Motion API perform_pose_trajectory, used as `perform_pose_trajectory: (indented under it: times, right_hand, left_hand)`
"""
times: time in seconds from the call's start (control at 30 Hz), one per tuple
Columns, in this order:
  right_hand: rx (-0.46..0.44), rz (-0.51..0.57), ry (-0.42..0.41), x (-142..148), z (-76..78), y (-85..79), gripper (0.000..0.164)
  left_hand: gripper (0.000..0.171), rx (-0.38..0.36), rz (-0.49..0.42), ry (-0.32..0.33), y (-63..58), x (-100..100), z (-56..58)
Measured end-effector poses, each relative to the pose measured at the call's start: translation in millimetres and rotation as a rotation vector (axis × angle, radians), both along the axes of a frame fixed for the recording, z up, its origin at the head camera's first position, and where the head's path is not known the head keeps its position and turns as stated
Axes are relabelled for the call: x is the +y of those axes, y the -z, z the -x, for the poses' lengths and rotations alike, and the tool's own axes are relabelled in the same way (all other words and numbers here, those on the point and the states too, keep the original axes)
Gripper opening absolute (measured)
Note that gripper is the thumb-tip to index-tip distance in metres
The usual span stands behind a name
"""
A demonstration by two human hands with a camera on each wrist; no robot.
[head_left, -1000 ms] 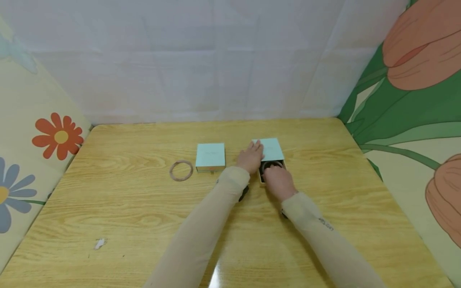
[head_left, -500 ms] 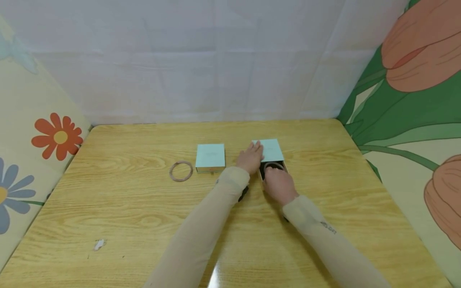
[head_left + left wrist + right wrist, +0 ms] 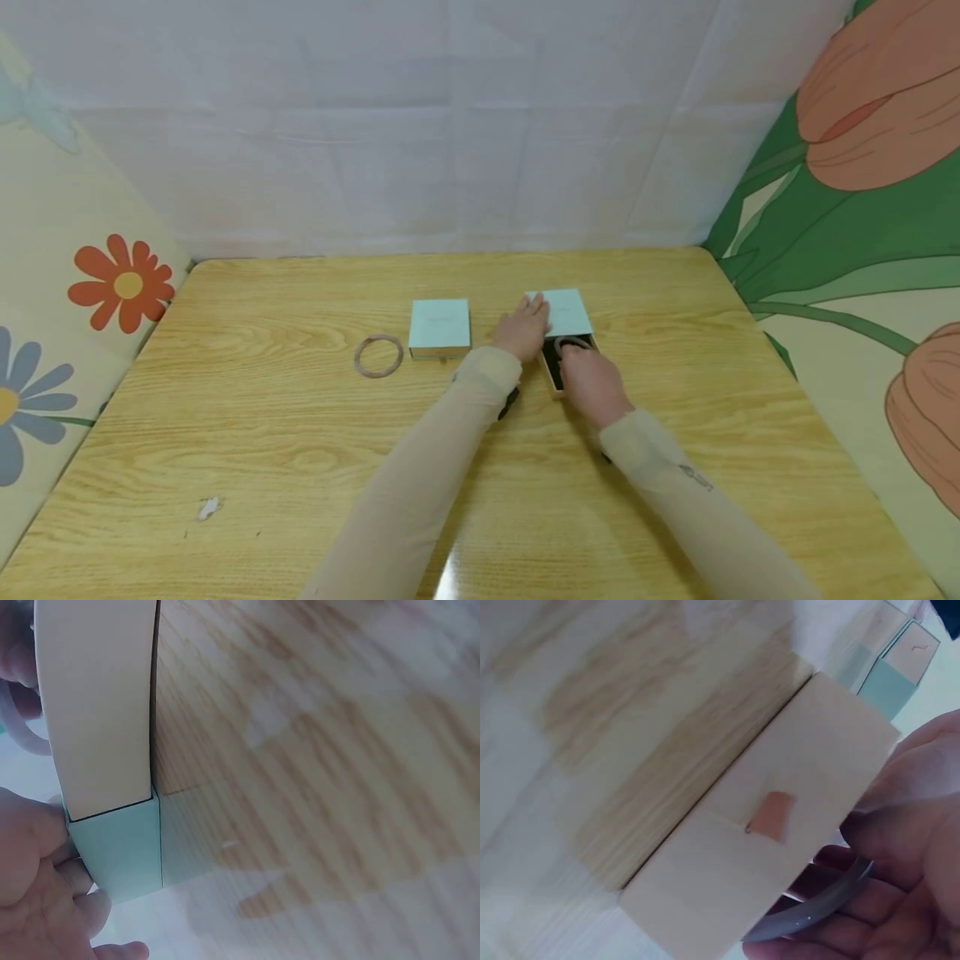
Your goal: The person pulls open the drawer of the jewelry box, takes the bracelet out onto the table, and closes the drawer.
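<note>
My left hand [image 3: 521, 329] rests on a mint-green drawer box [image 3: 568, 310], its fingers extended over the sleeve's left side. The box's pale drawer [image 3: 727, 847], with an orange pull tab [image 3: 772, 815], is slid out toward me and shows a black inside. At the drawer, my right hand [image 3: 592, 383] pinches a brownish bangle [image 3: 817, 911] between thumb and fingers. The bangle stands partly above the drawer's rim; the fingers hide some of it.
To the left sits a second mint-green box [image 3: 439, 325] with its drawer in. Beside it, another bangle [image 3: 357, 358] lies flat on the wooden table [image 3: 300, 467]. A small white mark [image 3: 208, 507] is at the near left.
The right box's drawer has come farther out toward me. My right hand has shifted slightly right and nearer, with the bangle. My left hand stays put on the sleeve.
</note>
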State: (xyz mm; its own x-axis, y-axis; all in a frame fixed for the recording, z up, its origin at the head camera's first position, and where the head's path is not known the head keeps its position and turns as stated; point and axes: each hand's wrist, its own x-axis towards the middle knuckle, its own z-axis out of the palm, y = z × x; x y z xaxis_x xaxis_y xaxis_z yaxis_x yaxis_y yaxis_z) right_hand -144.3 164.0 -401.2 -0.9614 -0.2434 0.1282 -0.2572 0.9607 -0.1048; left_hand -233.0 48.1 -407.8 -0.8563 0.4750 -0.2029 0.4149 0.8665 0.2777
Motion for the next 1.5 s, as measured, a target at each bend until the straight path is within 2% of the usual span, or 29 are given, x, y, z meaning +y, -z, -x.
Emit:
perform_pose_trajectory:
  times: [0.23,0.47,0.73,1.03,1.5]
  right_hand:
    - [0.077,0.061,-0.016,7,-2.1,2.1,0.028]
    - [0.015,0.265,0.047,20,-2.7,-7.7,0.024]
    - [-0.006,0.499,0.149,35,-0.6,-20.7,0.025]
    - [-0.031,0.628,0.200,43,-0.4,-19.6,0.026]
    - [-0.132,0.869,0.346,57,-0.5,-16.6,0.032]
  left_hand:
    - [0.054,0.008,-0.003,0.000,0.9,0,-0.4]
    - [0.053,0.008,-0.002,-0.002,-1.5,1,-1.8]
    - [0.053,-0.007,-0.010,0.001,-4.1,-1,-3.0]
    - [0.053,-0.017,-0.010,0.005,-5.0,-1,-4.7]
    - [0.053,-0.006,0.010,0.002,-7.2,-1,-6.9]
